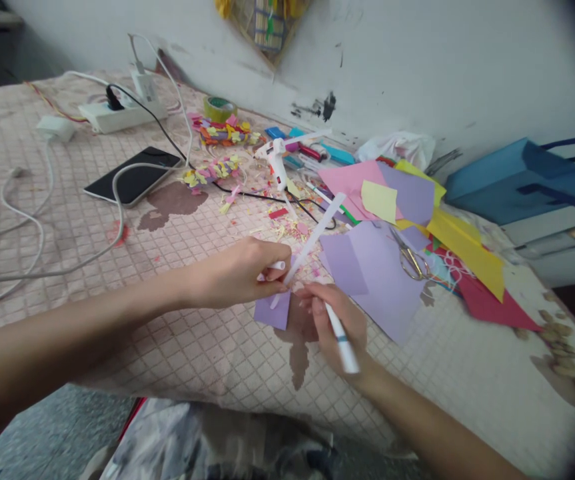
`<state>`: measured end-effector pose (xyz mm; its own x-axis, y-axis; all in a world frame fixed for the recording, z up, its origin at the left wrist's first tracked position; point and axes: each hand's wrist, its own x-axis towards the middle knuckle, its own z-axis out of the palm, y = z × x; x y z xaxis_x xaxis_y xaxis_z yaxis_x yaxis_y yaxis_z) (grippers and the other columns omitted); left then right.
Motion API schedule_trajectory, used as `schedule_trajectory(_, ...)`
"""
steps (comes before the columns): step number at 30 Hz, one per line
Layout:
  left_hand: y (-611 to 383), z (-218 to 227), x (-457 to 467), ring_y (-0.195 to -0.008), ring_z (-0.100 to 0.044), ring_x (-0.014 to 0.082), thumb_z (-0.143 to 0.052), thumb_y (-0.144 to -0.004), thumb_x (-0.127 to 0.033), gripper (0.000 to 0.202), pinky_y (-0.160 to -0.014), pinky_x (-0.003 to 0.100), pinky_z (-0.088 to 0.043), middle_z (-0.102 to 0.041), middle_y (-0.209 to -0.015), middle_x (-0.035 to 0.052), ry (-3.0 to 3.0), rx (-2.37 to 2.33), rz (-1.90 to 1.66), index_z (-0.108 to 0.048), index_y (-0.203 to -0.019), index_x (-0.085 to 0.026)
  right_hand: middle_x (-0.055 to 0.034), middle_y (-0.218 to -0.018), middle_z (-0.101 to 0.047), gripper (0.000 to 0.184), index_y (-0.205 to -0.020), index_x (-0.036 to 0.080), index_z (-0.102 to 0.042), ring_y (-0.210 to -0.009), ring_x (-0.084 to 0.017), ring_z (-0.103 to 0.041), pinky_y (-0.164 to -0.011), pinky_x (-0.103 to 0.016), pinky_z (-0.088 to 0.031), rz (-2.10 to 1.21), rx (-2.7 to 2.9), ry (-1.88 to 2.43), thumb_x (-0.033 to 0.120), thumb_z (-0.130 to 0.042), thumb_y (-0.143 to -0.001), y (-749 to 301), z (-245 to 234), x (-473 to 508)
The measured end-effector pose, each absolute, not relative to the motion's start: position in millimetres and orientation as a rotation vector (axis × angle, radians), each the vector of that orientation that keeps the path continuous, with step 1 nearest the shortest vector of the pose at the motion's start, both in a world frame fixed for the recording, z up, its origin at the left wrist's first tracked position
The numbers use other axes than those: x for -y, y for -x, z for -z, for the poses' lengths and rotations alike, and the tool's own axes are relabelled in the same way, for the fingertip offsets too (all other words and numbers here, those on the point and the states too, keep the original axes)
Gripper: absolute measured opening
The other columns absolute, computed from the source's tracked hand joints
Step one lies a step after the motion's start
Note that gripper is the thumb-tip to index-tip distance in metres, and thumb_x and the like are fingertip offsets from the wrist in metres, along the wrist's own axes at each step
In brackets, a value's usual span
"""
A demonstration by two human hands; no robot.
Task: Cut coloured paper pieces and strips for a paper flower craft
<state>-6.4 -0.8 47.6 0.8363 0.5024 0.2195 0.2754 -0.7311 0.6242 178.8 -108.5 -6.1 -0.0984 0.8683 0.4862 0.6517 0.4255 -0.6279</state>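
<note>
Above the quilted bedspread (197, 360), left hand (232, 273) pinching a white strip (314, 230) over lilac paper (271, 310); right hand (337, 320) clenched around a white marker (343, 348).

The white marker (341, 343) is blurred, its tip hidden by the right hand's fingers (320, 317).

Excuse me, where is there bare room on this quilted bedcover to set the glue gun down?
Bare quilted bedcover shows between the left hand and the black smartphone, and below the lilac paper. It is crowded around the scissors and the paper scraps beside the hot glue gun.
</note>
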Motion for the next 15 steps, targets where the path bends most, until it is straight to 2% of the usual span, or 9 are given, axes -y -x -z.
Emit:
schedule_trajectory(4, 6.3, -46.9, 0.2, -0.054, -0.044, 0.0069, -0.052, -0.075, -0.015, 0.005, -0.051, 0.019, -0.033, -0.050, -0.061, -0.0040, -2.398, -0.578, -0.514, -0.050, -0.070, -0.015, -0.0058, -0.096, -0.061, 0.026, -0.110, 0.023, -0.054, -0.083, -0.018, -0.058, -0.073, -0.034, -0.047, -0.422, 1.820, 1.387, 0.017, -0.039, -0.089, -184.0, 2.7, 96.8)
schedule_trajectory(9, 6.3, -42.1, 2.0, -0.053, -0.045, 0.0069, -0.051, -0.077, -0.017, 0.008, -0.051, 0.019, -0.034, -0.051, -0.061, -0.0043, -2.385, -0.578, -0.527, -0.048, -0.069, -0.016, -0.0058, -0.104, -0.059, 0.029, -0.116, 0.024, -0.048, -0.098, -0.019, -0.054, -0.084, -0.037, -0.044, -0.488, 1.820, 1.299, 0.018, -0.036, -0.090, -186.9, -1.8, 75.5)
schedule_trajectory(15, 7.8, -33.1, 1.1, -0.052, -0.043, 0.0062, -0.054, -0.077, -0.022, 0.023, -0.050, 0.018, -0.035, -0.049, -0.060, -0.0056, -2.338, -0.662, -0.598, -0.036, -0.064, -0.017, -0.0051, -0.101, -0.059, 0.034, -0.117, 0.023, -0.047, -0.097, -0.020, -0.052, -0.084, -0.037, -0.043, -0.504, 1.856, 1.255, 0.013, -0.040, -0.085, -190.7, 5.6, 54.9)
